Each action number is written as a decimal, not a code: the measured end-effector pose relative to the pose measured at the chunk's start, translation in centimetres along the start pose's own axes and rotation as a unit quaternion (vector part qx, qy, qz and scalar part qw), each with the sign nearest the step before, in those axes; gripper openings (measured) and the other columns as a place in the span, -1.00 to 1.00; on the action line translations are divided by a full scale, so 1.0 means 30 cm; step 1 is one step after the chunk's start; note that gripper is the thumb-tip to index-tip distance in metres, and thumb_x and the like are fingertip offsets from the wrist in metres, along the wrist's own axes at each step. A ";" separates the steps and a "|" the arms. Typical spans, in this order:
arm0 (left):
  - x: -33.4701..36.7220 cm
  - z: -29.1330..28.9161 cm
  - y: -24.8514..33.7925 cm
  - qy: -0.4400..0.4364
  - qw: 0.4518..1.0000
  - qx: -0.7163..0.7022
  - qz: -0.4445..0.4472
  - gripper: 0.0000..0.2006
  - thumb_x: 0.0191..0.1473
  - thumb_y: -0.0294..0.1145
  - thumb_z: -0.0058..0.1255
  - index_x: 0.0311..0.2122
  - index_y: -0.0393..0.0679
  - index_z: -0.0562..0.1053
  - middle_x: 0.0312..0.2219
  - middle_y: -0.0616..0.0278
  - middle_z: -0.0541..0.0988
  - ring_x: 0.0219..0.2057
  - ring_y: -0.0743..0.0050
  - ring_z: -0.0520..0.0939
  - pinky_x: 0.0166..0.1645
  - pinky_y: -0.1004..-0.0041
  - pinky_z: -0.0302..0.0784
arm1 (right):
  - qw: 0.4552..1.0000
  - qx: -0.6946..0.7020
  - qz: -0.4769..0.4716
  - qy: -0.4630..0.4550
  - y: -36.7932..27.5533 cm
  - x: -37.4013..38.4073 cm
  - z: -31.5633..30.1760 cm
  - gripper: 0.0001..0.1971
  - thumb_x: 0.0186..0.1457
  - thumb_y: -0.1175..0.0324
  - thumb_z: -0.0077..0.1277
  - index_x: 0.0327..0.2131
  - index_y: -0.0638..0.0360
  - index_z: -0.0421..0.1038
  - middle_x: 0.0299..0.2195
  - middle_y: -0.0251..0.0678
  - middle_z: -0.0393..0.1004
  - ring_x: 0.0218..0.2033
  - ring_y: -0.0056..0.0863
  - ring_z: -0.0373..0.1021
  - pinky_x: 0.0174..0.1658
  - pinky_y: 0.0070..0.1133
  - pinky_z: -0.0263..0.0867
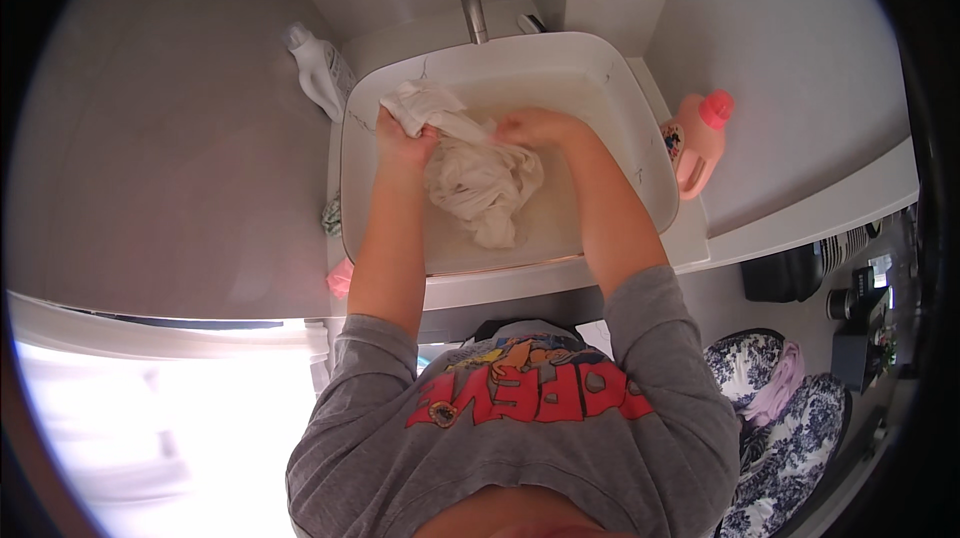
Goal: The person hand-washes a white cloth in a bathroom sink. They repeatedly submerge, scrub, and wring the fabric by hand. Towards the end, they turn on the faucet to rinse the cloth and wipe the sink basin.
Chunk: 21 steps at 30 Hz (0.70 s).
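Note:
A wet white cloth garment [484, 181] lies bunched in the water of the white rectangular sink [625, 68]. My left hand [405, 141] is closed around a gathered part of it near the sink's left side, with a fold standing up above the fingers. On the right, my right hand [530, 128] grips another stretch of the same cloth, its fingers curled and partly hidden. Between the hands the fabric runs as a twisted strip, while the rest hangs in a crumpled mass below. Cloudy water surrounds it.
A metal faucet [470, 3] rises behind the sink. To the left stands a white bottle [320, 73], to the right a pink detergent bottle [697, 143] with a handle. A pink item [341, 279] sits at the sink's near left corner. Patterned fabric [790, 438] lies at lower right.

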<state>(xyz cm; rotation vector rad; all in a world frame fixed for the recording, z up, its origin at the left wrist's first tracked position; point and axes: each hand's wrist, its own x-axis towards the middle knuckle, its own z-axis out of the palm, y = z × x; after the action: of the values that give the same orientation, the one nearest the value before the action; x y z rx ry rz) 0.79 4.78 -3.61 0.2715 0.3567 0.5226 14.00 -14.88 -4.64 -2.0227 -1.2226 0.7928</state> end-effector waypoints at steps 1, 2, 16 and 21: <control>-0.005 0.008 -0.003 0.008 1.000 -0.011 0.022 -0.70 0.15 -0.16 -0.32 -0.20 -0.11 0.36 -0.27 0.26 0.49 -0.25 0.37 0.54 -0.19 0.33 0.53 | 0.998 -0.035 -0.002 -0.043 0.028 -0.004 0.016 -0.59 -0.01 0.01 -0.01 -0.25 0.15 0.40 -0.39 -0.34 0.44 -0.35 -0.48 0.31 -0.26 -0.51 0.22; -0.010 0.015 -0.004 0.017 0.999 -0.023 0.045 -0.69 0.16 -0.13 -0.33 -0.19 -0.12 0.36 -0.27 0.26 0.49 -0.25 0.38 0.53 -0.20 0.35 0.53 | 0.994 -0.070 -0.003 -0.085 0.054 -0.001 0.026 -0.59 -0.01 0.01 -0.01 -0.23 0.14 0.40 -0.39 -0.33 0.43 -0.34 -0.49 0.30 -0.24 -0.52 0.21; 0.010 -0.009 0.045 0.042 0.964 0.014 0.261 -0.63 0.18 -0.17 -0.29 -0.06 -0.26 0.25 -0.19 0.09 0.40 -0.13 0.36 0.41 -0.12 0.37 0.39 | 0.876 0.471 -0.066 0.079 -0.152 -0.023 -0.026 -0.73 0.16 0.09 -0.19 -0.24 0.03 0.34 -0.40 -0.57 0.33 -0.41 -0.76 0.21 -0.34 -0.68 0.20; -0.025 0.019 -0.111 -0.009 0.801 0.460 0.384 -0.58 0.16 -0.13 -0.25 -0.06 -0.31 0.27 -0.16 -0.02 0.40 -0.02 0.34 0.37 0.02 0.41 0.29 | 0.863 0.503 -0.021 0.047 -0.197 -0.039 -0.004 -0.71 0.15 0.11 -0.16 -0.17 0.05 0.34 -0.36 -0.55 0.38 -0.35 -0.75 0.29 -0.32 -0.67 0.28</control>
<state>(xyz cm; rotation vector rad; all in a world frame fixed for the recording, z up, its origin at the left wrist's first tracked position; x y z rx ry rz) 1.87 1.51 -4.04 1.4144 0.4597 1.1251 10.55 -13.80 0.18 -1.1354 -0.5606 1.0084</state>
